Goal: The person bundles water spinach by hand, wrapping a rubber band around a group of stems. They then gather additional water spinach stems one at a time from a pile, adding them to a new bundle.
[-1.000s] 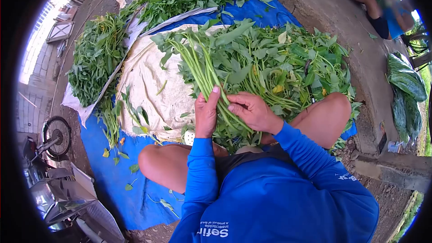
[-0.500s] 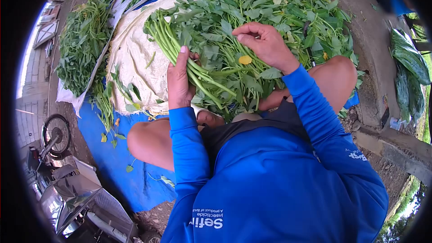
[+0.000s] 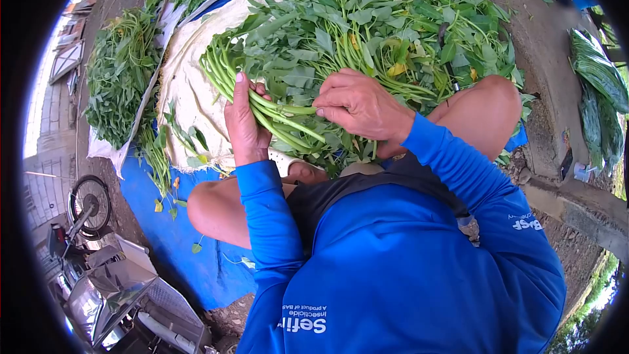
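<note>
The open room lay on my left: the pale cloth (image 3: 190, 92) was mostly bare beside the bunch (image 3: 278, 119), apart from a few stray sprigs, and the blue tarp (image 3: 190, 259) ran past my left knee (image 3: 213, 213) to its edge at lower left. On the other side it was tight, with the big heap (image 3: 400, 46) spread from the bunch across to my right knee (image 3: 501, 108). A smaller heap (image 3: 121, 78) stood at the cloth's left border.

My left hand (image 3: 247, 123) was clamped round the bunch's stems, thumb up along them, leaves toward the upper left. My right hand (image 3: 363, 108) came in from the right, back upward, fingers bent and thumb and fingertips together on one stem by the bunch, just above my lap.
</note>
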`<state>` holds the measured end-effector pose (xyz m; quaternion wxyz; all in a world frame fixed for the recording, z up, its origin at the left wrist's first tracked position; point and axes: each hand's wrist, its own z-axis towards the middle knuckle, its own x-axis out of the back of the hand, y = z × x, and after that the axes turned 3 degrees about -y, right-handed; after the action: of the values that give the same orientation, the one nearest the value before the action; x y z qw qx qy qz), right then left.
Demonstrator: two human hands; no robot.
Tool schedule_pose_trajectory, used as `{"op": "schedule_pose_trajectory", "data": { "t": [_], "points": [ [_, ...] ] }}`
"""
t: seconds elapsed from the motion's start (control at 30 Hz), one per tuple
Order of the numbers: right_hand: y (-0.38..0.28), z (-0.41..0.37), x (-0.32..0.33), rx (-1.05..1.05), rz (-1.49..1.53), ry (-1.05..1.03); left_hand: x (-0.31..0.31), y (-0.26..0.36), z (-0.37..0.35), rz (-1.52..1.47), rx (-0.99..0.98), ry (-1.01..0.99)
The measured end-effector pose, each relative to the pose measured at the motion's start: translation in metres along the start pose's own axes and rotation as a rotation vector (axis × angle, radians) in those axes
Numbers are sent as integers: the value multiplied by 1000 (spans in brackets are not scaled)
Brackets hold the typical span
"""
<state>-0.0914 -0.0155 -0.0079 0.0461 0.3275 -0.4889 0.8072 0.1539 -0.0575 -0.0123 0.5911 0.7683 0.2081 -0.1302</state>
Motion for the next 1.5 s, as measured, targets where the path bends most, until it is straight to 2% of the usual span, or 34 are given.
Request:
{"op": "schedule_pose_trajectory", "data": {
  "t": [0.03, 0.1, 0.17, 0.27, 0.33, 0.4, 0.47, 0.57, 0.63, 0.7, 0.8, 0.83, 0.93, 0.97, 1.0, 1.07, 1.1, 1.17, 1.2, 1.23, 1.3, 1.37, 1.43, 1.5],
  "points": [
    [-2, -3, -1, 5, -1, 55, -2, -3, 0, -15, 2, 12],
    [1, -2, 8, -327, 326, -59, -12, -5, -6, -48, 26, 39],
    [9, -2, 20, -615, 651, -136, -5, -10, -5, -194, 16, -56],
    [35, -13, 37, -831, 874, -184, 8, 4, 0, -456, -6, -175],
    [50, -18, 64, -810, 602, 37, 14, 19, 0, -477, -11, -236],
    [70, -17, 106, -797, 90, 265, 9, 29, -9, -423, -44, -247],
    [65, -21, 106, -662, 104, 200, 10, 30, -10, -393, -48, -279],
    [21, -23, 92, -473, 108, 110, 6, 24, -7, -340, -46, -261],
    [-9, -25, 63, -355, 243, -253, 2, 21, -3, -327, -38, -253],
    [-23, -24, 43, -503, 422, -334, 6, 18, -2, -297, -47, -232],
    [-22, -33, 24, -578, 553, -254, 7, 20, -6, -184, -93, -124],
    [-20, -35, 13, -535, 554, -188, 9, 21, -8, -191, -97, -181],
    [-21, -29, 6, -374, 264, -275, 9, 18, -11, -300, -7, -291],
    [-25, -25, 6, -455, 258, -385, 7, 14, -10, -158, -61, -215],
    [-28, -24, 2, -450, 86, -573, -2, 13, -12, -17, -115, -137],
    [-32, -26, -7, -425, -265, -944, -9, 22, -11, -106, -133, -37],
    [-32, -33, -8, -423, -233, -1060, -3, 32, -8, -153, -155, -14],
    [-2, -48, 10, -476, -257, -972, 18, 54, 2, -217, -164, 1],
    [-6, -30, 43, -684, -438, -923, 24, 63, 1, -205, -150, 5],
    [31, -40, 64, -796, -549, -634, 26, 67, -5, -179, -137, 23],
    [80, -56, 107, -628, -1038, -124, 23, 65, -9, -136, -135, 31],
    [93, -53, 102, -609, -1004, 133, 14, 47, -9, -95, -130, 21],
    [109, -28, 63, -646, -410, 100, 2, 31, -8, -19, -119, 13],
    [118, -7, 10, -689, -292, 58, -11, 23, -8, 32, -133, 4]
  ]
}}
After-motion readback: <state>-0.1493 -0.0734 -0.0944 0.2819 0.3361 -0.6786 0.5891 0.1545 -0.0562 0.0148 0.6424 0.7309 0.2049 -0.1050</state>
